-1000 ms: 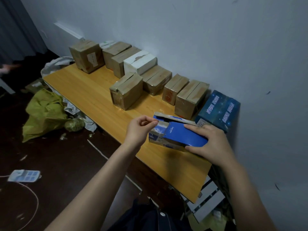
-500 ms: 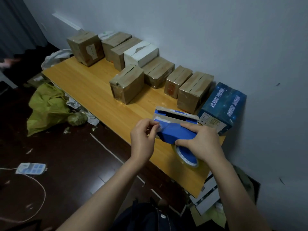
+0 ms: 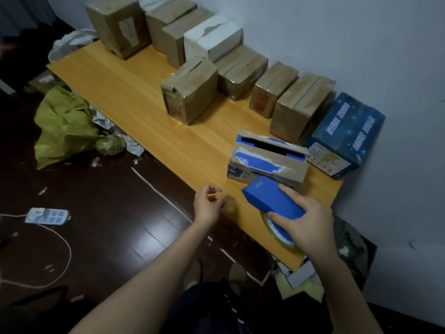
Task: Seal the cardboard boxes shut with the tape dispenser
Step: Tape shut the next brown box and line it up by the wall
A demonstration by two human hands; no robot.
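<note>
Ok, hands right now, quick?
Left hand: open, fingers loosely curled, nothing visibly held.
Right hand: holding the tape dispenser.

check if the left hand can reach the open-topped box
Probably yes: the left hand looks empty, and only bare table lies between it and the box; the tape dispenser is off to the right.

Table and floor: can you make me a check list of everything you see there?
Surface: wooden table, boxes lined up along the wall side.
Job's things: blue tape dispenser; blue-and-brown box with a gap in its top; brown boxes behind it.
Clutter: yellow-green bag on the floor.
Hands: right hand grips the tape dispenser; left hand loosely curled, holding nothing.
Cables: white power strip with its cord, on the floor.
Surroundings: pale wall.
</note>
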